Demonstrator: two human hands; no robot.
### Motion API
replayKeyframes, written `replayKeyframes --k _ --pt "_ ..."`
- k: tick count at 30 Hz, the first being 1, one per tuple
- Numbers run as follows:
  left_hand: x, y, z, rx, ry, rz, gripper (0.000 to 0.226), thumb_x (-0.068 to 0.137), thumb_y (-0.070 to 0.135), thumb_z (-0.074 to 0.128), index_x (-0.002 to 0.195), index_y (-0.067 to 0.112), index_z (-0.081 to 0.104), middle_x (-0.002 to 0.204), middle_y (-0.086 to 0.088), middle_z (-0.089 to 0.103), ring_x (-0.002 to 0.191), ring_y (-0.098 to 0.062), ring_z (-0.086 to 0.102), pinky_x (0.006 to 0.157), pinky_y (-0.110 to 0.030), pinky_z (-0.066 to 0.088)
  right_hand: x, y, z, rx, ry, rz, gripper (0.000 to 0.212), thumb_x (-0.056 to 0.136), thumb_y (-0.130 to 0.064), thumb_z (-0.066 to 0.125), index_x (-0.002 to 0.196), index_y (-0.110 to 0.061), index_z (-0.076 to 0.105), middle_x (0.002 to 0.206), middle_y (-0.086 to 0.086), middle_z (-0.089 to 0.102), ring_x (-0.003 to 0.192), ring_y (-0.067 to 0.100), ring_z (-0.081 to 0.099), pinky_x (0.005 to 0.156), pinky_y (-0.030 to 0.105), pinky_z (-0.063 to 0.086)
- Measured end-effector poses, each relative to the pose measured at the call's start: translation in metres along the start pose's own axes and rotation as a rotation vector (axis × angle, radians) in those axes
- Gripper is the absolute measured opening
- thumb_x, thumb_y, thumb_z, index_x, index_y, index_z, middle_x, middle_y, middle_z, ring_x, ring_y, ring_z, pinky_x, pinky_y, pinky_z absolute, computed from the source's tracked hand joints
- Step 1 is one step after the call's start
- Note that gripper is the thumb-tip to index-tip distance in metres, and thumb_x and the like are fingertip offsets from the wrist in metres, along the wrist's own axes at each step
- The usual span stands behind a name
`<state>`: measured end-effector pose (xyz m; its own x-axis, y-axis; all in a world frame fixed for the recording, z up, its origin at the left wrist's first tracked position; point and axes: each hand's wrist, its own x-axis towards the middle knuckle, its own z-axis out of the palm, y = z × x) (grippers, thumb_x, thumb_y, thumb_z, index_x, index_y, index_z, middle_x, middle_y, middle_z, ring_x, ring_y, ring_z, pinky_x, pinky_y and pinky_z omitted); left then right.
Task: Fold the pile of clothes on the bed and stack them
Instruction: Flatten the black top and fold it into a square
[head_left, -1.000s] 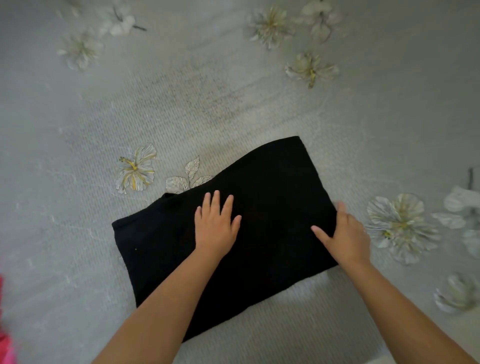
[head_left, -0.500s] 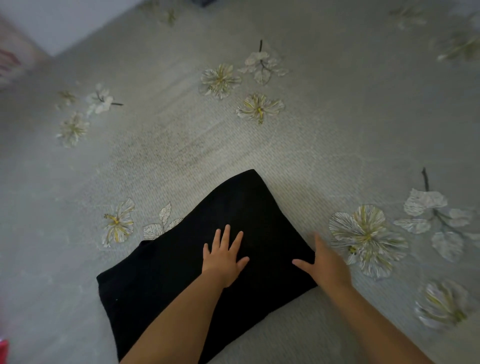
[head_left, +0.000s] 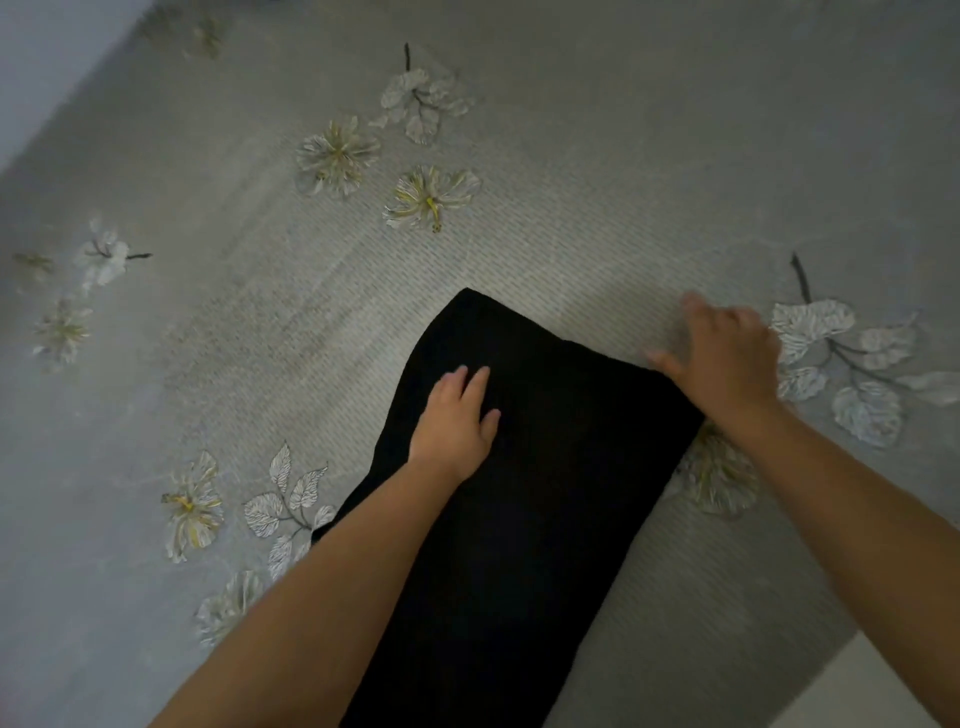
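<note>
**On the bed, the black garment swung lengthwise and the right hand off its edge**

On the bed (head_left: 597, 130), with its grey flowered cover, the folded black garment (head_left: 519, 519) now runs away from the person, its far corner pointing up the bed, where a second ago it lay crosswise in front of them. The right hand (head_left: 727, 358), which had been against the garment's right end, has moved up to the far right corner. That reads as turning and squaring the piece, so the fold seems nearly done; no stack or pile is in view, so where it goes next cannot be told.

The left hand (head_left: 457, 421) lies flat on the cloth near its far end, fingers straight and close together, thumb out to the right, pressing and holding nothing. The right hand hovers at the far right edge, fingers spread and slightly bent; it is blurred, and whether its fingertips touch the cloth cannot be told. It appears to grip nothing.
</note>
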<state>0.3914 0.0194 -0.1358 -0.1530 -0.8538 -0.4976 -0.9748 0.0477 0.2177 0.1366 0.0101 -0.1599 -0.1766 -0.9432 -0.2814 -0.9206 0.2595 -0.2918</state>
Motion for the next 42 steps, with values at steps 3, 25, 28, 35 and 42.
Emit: replayKeyframes --k 3,25,28,35,42 --pt "0.043 0.008 -0.013 0.069 0.117 0.105 0.056 0.098 0.034 0.034 0.147 0.017 0.011 0.156 -0.007 0.006 0.143 -0.023 -0.003 0.115 -0.032 0.003 -0.014 -0.006 0.019 0.061 -0.068 -0.052 0.085 0.083 -0.056 0.050 0.143 -0.002 0.024 0.134 0.020 0.046 0.121 0.036 0.042 0.099 0.045 0.034" --pt "0.001 -0.072 -0.030 0.372 0.398 0.738 0.077 0.094 0.056 0.007 0.126 -0.002 0.046 0.052 -0.012 0.054 0.047 -0.028 0.054 0.061 -0.031 0.037 -0.128 -0.069 0.001 0.384 -0.209 -0.138 0.092 0.079 -0.056 0.055 0.148 -0.020 0.006 0.102 0.014 0.063 0.095 0.028 0.061 0.081 0.036 0.049" --pt "-0.063 -0.114 -0.017 0.438 0.339 0.816 0.068 0.093 0.060 0.004 0.124 0.010 0.040 0.059 -0.008 0.060 0.055 -0.025 0.058 0.066 -0.032 0.024 -0.198 -0.093 0.035 0.255 -0.114 -0.304 0.092 0.076 -0.062 0.052 0.146 -0.013 0.018 0.078 0.010 0.065 0.070 0.023 0.064 0.070 0.041 0.054" --pt "-0.162 -0.215 0.046 0.606 0.286 0.828 0.071 0.091 0.063 0.004 0.122 0.014 0.044 0.068 -0.006 0.060 0.068 -0.024 0.049 0.072 -0.035 0.029 -0.346 -0.138 0.136 0.023 0.171 -0.483 0.089 0.045 -0.038 0.088 0.119 -0.010 0.048 0.050 -0.007 0.051 0.045 0.010 0.049 0.053 0.024 0.044" --pt "-0.245 -0.259 0.102 0.574 -0.064 0.266 0.096 0.080 0.070 -0.015 0.133 0.022 0.049 0.097 -0.014 0.059 0.095 -0.034 0.059 0.091 -0.061 0.038 -0.414 -0.152 0.204 -0.106 0.034 -0.375 0.076 0.060 -0.052 0.071 0.121 -0.013 0.047 0.067 -0.005 0.060 0.061 0.012 0.059 0.067 0.030 0.052"
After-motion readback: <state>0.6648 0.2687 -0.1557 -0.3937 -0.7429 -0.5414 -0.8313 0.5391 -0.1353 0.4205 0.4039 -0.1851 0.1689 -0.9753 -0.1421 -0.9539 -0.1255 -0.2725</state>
